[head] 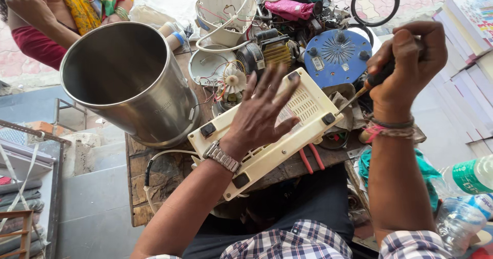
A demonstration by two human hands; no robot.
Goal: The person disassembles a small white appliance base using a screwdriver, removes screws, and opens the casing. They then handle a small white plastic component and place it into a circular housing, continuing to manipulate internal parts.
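My left hand (264,112) lies flat, fingers spread, on the underside of a cream plastic appliance base (308,110) with black rubber feet and vent slots. The base rests tilted on a worn wooden workbench (154,171). My right hand (405,66) is closed around the dark handle of a screwdriver (359,92), whose metal tip points down toward the base's right corner. A metal watch sits on my left wrist; threads and a band circle my right wrist.
A tall steel pot (128,79) stands at the bench's left. Behind lie a blue round appliance base (336,56), a motor with copper windings (275,51), a white housing (223,12) and wires. Red-handled pliers (310,159) sit under the base. Another person's arm (36,17) is top left. Plastic bottles (467,187) are at right.
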